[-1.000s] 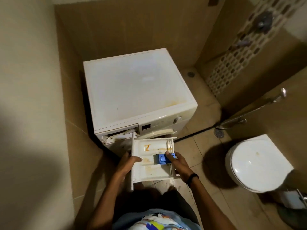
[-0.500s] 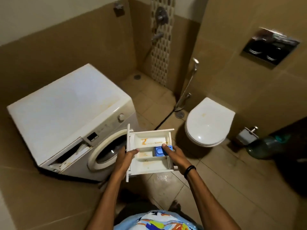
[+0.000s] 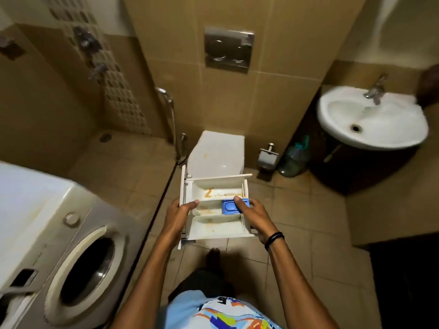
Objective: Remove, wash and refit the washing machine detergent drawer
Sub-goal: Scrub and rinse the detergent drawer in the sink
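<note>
Over on the far left the washing machine (image 3: 47, 233) is sitting with its round door (image 3: 88, 267) facing into the room and a dark, empty slot showing at its lower left front. Moving across, the left hand (image 3: 178, 216) is gripping the left edge of the detergent drawer (image 3: 213, 210), thumb lying over the rim and fingers tucked underneath. The drawer itself is hanging in mid-air over the tiled floor (image 3: 308, 233), clear of the machine, held roughly level, with orange staining showing in its white compartments and a blue insert (image 3: 231, 206) sitting in the middle section. The right hand (image 3: 256, 217) is clamping the opposite side, thumb pressing down on that blue piece, a black band (image 3: 274, 238) circling the wrist. Just beyond the drawer the toilet (image 3: 216, 153) is standing with its lid closed, a flush plate (image 3: 229, 49) on the wall above. Further right, a green bottle (image 3: 294, 157) is resting on the floor, and the white basin (image 3: 373, 119) is jutting out at the far right with its tap (image 3: 376, 89).
</note>
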